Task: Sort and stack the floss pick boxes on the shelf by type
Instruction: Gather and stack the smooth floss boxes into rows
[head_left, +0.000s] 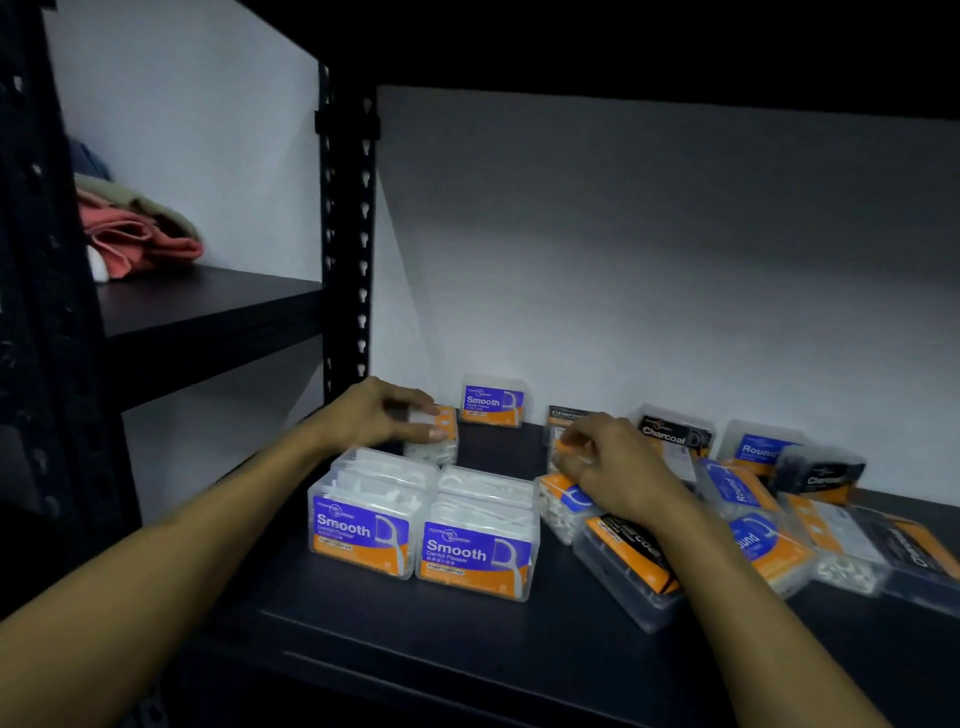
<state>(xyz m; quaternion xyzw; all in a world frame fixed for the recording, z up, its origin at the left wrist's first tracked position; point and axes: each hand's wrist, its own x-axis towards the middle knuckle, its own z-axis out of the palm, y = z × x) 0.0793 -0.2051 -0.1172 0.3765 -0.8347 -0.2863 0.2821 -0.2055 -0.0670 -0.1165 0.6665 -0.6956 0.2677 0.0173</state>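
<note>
Two clear "Smooth" floss pick boxes (363, 525) (478, 545) stand side by side at the front of the dark shelf (415, 639). Behind them my left hand (379, 415) grips another clear box (439, 441) with an orange label. A third "Smooth" box (492, 402) stands upright against the back wall. My right hand (613, 467) pinches a box (563, 449) with orange on it, at the left edge of a jumbled heap of "Round" (737, 488) and black "Charcoal" boxes (670, 434).
A black slotted upright post (345, 249) stands at the left rear of the shelf. Beyond it, a higher shelf (208, 306) carries folded pink and beige cloth (135, 234). A white wall (649, 260) closes the back.
</note>
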